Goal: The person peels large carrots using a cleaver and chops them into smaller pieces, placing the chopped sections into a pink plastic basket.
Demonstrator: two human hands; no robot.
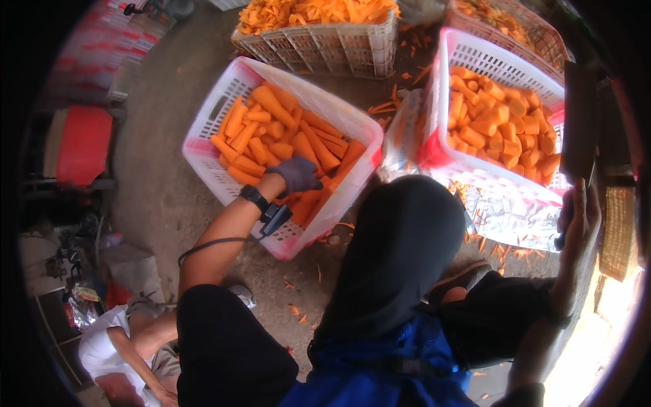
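Observation:
My left hand, in a dark glove, reaches into a white and pink plastic crate and touches the peeled carrots there. Its fingers point down and are partly hidden, so I cannot tell whether it grips a carrot. A black strap with a small device and cable is on that wrist. At the far right, my right hand holds a broad dark blade, apparently a cleaver, upright. The handle is mostly hidden. Beside the blade, a second white and pink crate holds short cut carrot pieces.
Carrot peelings fill a worn plastic crate at the back; another such crate stands back right. Silvery sheeting lies under the right crate. Scraps litter the floor. A person in white sits lower left.

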